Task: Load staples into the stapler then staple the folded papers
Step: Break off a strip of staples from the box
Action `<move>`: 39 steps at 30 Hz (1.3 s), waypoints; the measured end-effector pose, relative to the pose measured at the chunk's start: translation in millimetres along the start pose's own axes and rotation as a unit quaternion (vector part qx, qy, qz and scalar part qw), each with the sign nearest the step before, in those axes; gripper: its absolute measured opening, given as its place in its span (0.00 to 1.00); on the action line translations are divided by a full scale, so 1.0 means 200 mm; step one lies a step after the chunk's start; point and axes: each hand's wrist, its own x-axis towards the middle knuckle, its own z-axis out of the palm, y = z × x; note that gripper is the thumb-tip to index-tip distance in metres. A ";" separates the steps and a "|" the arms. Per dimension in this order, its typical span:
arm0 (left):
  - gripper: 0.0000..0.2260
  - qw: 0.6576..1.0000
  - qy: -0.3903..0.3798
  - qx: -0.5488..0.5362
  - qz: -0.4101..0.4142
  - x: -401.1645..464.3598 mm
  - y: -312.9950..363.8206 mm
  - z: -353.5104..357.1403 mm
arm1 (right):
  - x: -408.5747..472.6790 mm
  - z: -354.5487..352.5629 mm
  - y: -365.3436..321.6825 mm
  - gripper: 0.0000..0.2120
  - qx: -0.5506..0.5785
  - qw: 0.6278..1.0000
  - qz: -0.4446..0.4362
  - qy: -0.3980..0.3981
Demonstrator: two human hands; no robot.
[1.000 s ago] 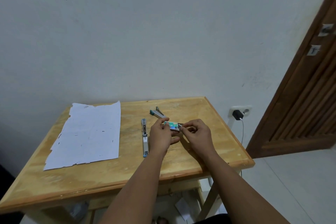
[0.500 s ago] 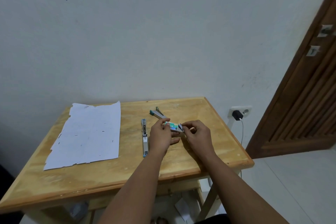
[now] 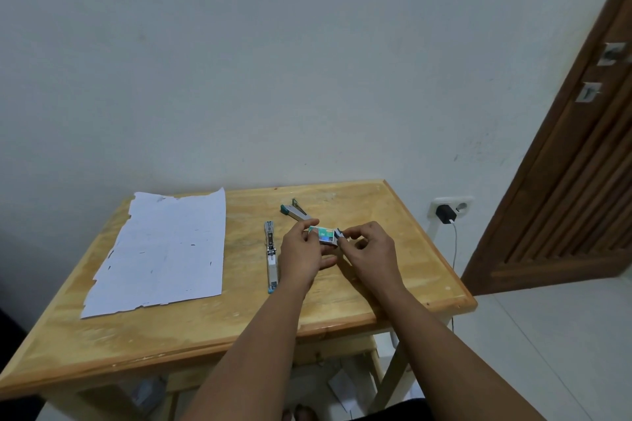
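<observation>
My left hand (image 3: 302, 255) holds a small green and white staple box (image 3: 324, 235) above the wooden table (image 3: 393, 270). My right hand (image 3: 371, 255) pinches the box's inner tray at its right end, where it sticks out a little. The stapler lies swung open on the table: its metal staple channel (image 3: 271, 256) just left of my left hand, its teal-tipped top part (image 3: 294, 211) behind my hands. A white sheet of paper (image 3: 160, 251) with ragged edges lies flat on the table's left side.
A white wall stands right behind the table. A wall socket with a black charger (image 3: 446, 214) and a hanging cable is to the right. A brown wooden door (image 3: 578, 188) fills the right side. Loose papers lie on the floor under the table.
My right hand's fingers have shifted slightly at the box's right end, and the inner tray shows a bit more. My left hand and the stapler have stayed in place.
</observation>
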 end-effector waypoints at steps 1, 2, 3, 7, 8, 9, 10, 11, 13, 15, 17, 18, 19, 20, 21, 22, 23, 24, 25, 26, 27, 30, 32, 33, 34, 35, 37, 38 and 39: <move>0.14 1.000 0.000 0.000 0.001 0.00 0.00 0.00 | 0.00 0.00 0.00 0.08 0.004 1.000 -0.003 0.001; 0.14 1.000 0.000 0.000 0.002 0.00 0.00 0.00 | 0.00 0.00 0.00 0.08 0.007 1.000 -0.003 0.001; 0.14 1.000 0.001 0.000 0.003 0.00 0.00 0.00 | 0.00 0.00 0.00 0.07 0.011 1.000 -0.002 0.000; 0.14 1.000 0.004 0.002 0.005 0.00 0.00 0.00 | -0.01 0.00 0.00 0.03 0.030 1.000 -0.001 -0.007; 0.14 1.000 0.006 0.003 0.006 0.00 -0.01 0.00 | -0.01 -0.01 0.00 0.04 0.037 0.999 0.002 -0.008; 0.14 1.000 0.006 0.003 0.008 0.01 -0.01 0.00 | -0.01 -0.01 -0.01 0.04 0.048 0.999 0.006 -0.008; 0.14 1.000 0.006 0.003 0.009 0.01 -0.01 0.00 | -0.01 -0.01 0.00 0.05 0.065 0.998 0.012 -0.007; 0.14 1.000 0.004 0.002 0.009 0.01 -0.01 0.00 | -0.01 -0.01 0.00 0.04 0.084 0.996 0.018 -0.004; 0.13 1.000 0.000 -0.003 0.006 0.01 -0.01 0.00 | 0.00 -0.02 0.00 0.03 0.118 0.993 0.033 -0.002; 0.13 1.000 -0.001 -0.008 0.002 0.01 -0.01 0.00 | 0.01 -0.03 0.00 0.03 0.152 0.987 0.055 -0.005; 0.13 1.000 -0.002 -0.014 -0.002 0.01 0.00 0.00 | 0.01 -0.04 -0.01 0.02 0.196 0.977 0.084 -0.002; 0.13 1.000 -0.003 -0.017 -0.006 0.01 0.00 0.00 | 0.01 -0.06 -0.01 0.01 0.219 0.971 0.098 0.006; 0.14 1.000 -0.002 -0.019 -0.008 0.01 0.00 0.01 | 0.02 -0.07 0.00 0.01 0.238 0.965 0.110 0.016; 0.14 1.000 0.000 -0.020 -0.009 0.02 0.00 0.01 | 0.03 -0.08 0.00 0.01 0.249 0.961 0.119 0.025; 0.14 1.000 0.001 -0.021 -0.011 0.02 0.00 0.01 | 0.04 -0.09 0.00 0.02 0.251 0.959 0.125 0.033; 0.14 1.000 0.002 -0.023 -0.012 0.02 0.00 0.01 | 0.06 -0.11 0.01 0.01 0.238 0.962 0.125 0.042; 0.14 1.000 0.001 -0.025 -0.012 0.02 0.01 0.01 | 0.09 -0.12 0.02 0.01 0.205 0.970 0.117 0.051; 0.14 1.000 0.001 -0.027 -0.014 0.02 0.01 0.01 | 0.11 -0.13 0.03 0.01 0.153 0.982 0.100 0.053; 0.14 0.999 0.001 -0.030 -0.016 0.02 0.01 0.01 | 0.13 -0.15 0.04 0.01 0.086 0.992 0.082 0.042; 0.14 0.999 0.002 -0.031 -0.017 0.02 0.01 0.01 | 0.15 -0.17 0.05 0.02 0.009 0.998 0.063 0.019; 0.14 0.999 0.002 -0.032 -0.017 0.02 0.01 0.01 | 0.16 -0.19 0.05 0.04 -0.066 0.997 0.043 -0.012; 0.14 0.999 0.002 -0.028 -0.016 0.02 0.01 0.01 | 0.17 -0.21 0.04 0.07 -0.240 0.966 -0.016 -0.099; 0.14 0.999 0.004 -0.028 -0.016 0.02 0.01 0.01 | 0.16 -0.21 0.02 0.07 -0.292 0.947 -0.043 -0.127; 0.14 0.999 0.006 -0.031 -0.018 0.02 0.01 0.01 | 0.16 -0.20 0.02 0.07 -0.297 0.945 -0.048 -0.126; 0.14 0.999 0.007 -0.034 -0.021 0.02 0.01 0.01 | 0.15 -0.20 0.02 0.08 -0.288 0.949 -0.050 -0.116; 0.13 0.999 0.008 -0.036 -0.021 0.02 0.02 0.01 | 0.14 -0.19 0.02 0.08 -0.263 0.958 -0.049 -0.100; 0.13 0.999 0.009 -0.036 -0.020 0.02 0.02 0.01 | 0.12 -0.18 0.01 0.06 -0.172 0.982 -0.039 -0.065; 0.13 0.999 0.009 -0.037 -0.020 0.02 0.02 0.01 | 0.11 -0.18 0.01 0.05 -0.119 0.991 -0.033 -0.057; 0.13 0.999 0.008 -0.041 -0.021 0.02 0.02 0.01 | 0.10 -0.17 0.01 0.05 -0.071 0.995 -0.025 -0.058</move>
